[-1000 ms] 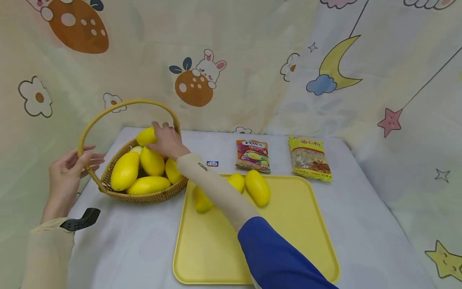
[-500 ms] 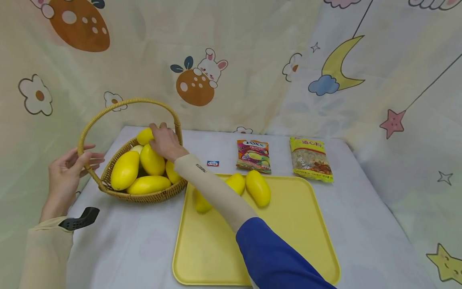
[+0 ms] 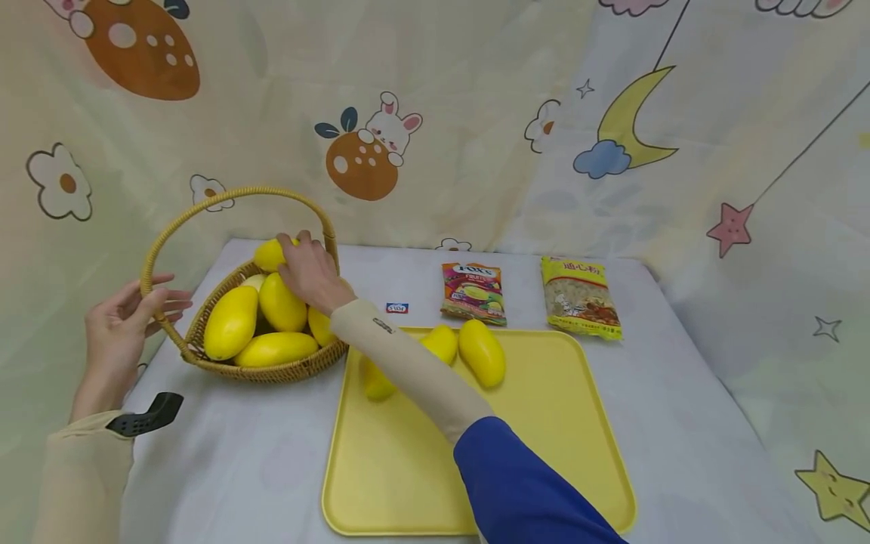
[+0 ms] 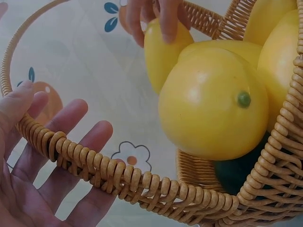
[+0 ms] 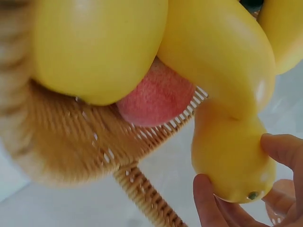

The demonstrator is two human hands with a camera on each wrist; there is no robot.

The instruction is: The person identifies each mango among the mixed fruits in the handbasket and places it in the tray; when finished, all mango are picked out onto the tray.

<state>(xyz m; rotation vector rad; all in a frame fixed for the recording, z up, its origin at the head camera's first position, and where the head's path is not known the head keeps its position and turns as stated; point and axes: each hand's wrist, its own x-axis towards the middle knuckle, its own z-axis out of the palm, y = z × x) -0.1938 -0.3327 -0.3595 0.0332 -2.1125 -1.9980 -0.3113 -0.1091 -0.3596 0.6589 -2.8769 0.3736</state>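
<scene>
A wicker basket (image 3: 275, 372) full of yellow mangoes (image 3: 232, 322) stands at the table's left. My left hand (image 3: 122, 325) holds the left side of its arched handle (image 3: 224, 198): the thumb lies on the near side, with spread, fairly straight fingers behind. Over the basket's far side, my right hand (image 3: 313, 273) holds a mango (image 5: 232, 153) by its end, thumb on one side and fingers on the other. That mango touches another mango (image 5: 222, 52) in the right wrist view. A reddish peach-like fruit (image 5: 158, 97) lies under the mangoes, and something dark green (image 4: 241, 172) shows deeper in.
A yellow tray (image 3: 544, 453) bears several mangoes (image 3: 482, 353), partly hidden by my right forearm. Behind it lie a small candy (image 3: 397, 308), a candy bag (image 3: 473, 293) and a yellow-topped food bag (image 3: 581, 297). A printed cloth (image 3: 462, 151) hangs behind the table.
My right hand has shifted only slightly about the mango at the basket's far side. The left hand stays at the handle; the whole view has drifted a little.
</scene>
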